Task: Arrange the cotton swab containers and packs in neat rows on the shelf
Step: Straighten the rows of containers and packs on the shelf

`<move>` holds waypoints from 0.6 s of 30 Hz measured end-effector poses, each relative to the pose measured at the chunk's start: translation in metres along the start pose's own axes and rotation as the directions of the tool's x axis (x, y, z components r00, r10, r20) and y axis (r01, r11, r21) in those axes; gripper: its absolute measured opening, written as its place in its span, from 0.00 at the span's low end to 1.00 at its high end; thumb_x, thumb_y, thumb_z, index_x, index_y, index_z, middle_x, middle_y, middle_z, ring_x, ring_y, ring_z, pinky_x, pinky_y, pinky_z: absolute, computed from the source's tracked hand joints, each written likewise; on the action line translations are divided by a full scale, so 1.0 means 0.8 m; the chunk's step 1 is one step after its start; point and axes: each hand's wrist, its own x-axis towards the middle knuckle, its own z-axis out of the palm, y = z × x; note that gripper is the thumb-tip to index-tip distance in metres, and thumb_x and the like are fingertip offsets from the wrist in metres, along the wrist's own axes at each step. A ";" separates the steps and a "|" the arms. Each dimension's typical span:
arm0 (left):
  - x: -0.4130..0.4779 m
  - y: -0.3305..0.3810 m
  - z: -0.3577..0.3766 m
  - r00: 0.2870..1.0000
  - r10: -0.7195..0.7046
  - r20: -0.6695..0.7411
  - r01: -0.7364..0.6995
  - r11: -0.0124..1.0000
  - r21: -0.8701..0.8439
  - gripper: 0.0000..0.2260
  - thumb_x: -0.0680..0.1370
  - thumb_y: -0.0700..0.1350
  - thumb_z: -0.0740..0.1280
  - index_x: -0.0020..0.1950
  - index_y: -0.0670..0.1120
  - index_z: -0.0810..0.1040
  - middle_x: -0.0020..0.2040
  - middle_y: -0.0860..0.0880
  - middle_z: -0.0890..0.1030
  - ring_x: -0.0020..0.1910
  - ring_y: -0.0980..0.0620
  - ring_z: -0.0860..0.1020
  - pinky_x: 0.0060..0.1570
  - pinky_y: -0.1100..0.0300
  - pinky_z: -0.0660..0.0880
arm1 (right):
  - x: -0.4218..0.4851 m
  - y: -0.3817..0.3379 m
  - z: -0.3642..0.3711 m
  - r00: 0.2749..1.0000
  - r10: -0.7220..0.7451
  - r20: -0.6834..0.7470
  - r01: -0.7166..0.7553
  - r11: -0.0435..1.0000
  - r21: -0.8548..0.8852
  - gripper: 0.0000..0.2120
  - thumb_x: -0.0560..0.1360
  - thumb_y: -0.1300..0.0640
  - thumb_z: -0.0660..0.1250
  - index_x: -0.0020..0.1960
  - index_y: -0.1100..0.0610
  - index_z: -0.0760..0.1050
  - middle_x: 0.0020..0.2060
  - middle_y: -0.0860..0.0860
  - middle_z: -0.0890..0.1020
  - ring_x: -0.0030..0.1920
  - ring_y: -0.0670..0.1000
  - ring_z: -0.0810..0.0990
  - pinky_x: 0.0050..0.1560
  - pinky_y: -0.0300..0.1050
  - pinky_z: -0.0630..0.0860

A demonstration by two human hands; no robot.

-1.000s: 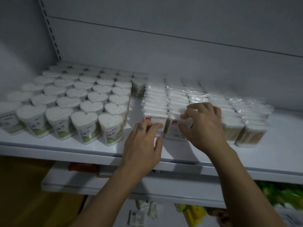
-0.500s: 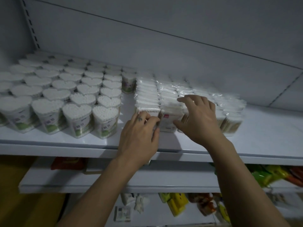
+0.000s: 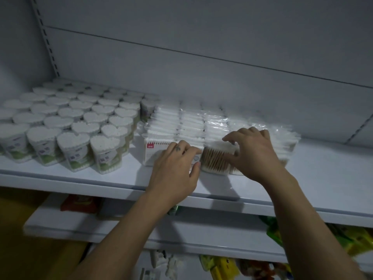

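A white metal shelf (image 3: 323, 178) in a dim storeroom carries heart-shaped swab tubs (image 3: 66, 128) in rows at left and plastic swab packs (image 3: 191, 122) lined up beside them. The person's left hand (image 3: 175, 168) lies flat against a front box (image 3: 155, 152), fingers loose. The right hand (image 3: 254, 152), fingers spread, pinches a pack of wooden-stemmed swabs (image 3: 216, 160). Snack packets (image 3: 80, 203) crowd the lower shelf.

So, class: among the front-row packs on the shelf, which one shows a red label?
The front pack at the left end of the pack rows, just beside the heart-shaped containers. The left hand partly covers it; the clear pack shows bare wooden sticks.
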 end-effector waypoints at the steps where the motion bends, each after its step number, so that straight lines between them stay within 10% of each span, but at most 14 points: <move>1: 0.002 0.004 0.003 1.000 -0.014 0.013 0.014 1.000 0.015 0.12 0.78 0.47 0.64 0.60 0.49 0.77 0.54 0.52 0.75 0.55 0.51 0.72 0.50 0.52 0.73 | 0.004 0.002 0.002 1.000 -0.026 0.015 0.026 1.000 -0.008 0.19 0.74 0.46 0.68 0.64 0.46 0.73 0.56 0.46 0.78 0.58 0.51 0.71 0.59 0.46 0.57; 11: 0.009 0.020 0.013 0.988 -0.156 0.011 0.155 0.986 0.057 0.11 0.79 0.47 0.65 0.61 0.49 0.77 0.55 0.52 0.75 0.54 0.52 0.73 0.50 0.56 0.72 | 0.030 0.028 -0.005 0.979 -0.199 0.040 0.191 0.971 0.146 0.13 0.71 0.46 0.70 0.54 0.47 0.77 0.48 0.46 0.75 0.53 0.50 0.72 0.53 0.44 0.61; 18: 0.020 0.048 -0.003 0.984 -0.091 -0.152 0.082 0.994 -0.066 0.08 0.76 0.53 0.66 0.49 0.51 0.71 0.46 0.56 0.73 0.45 0.55 0.73 0.42 0.55 0.74 | 0.037 0.054 -0.056 1.000 -0.014 0.026 -0.003 0.833 0.553 0.13 0.68 0.49 0.73 0.49 0.50 0.74 0.41 0.46 0.79 0.37 0.44 0.75 0.34 0.40 0.68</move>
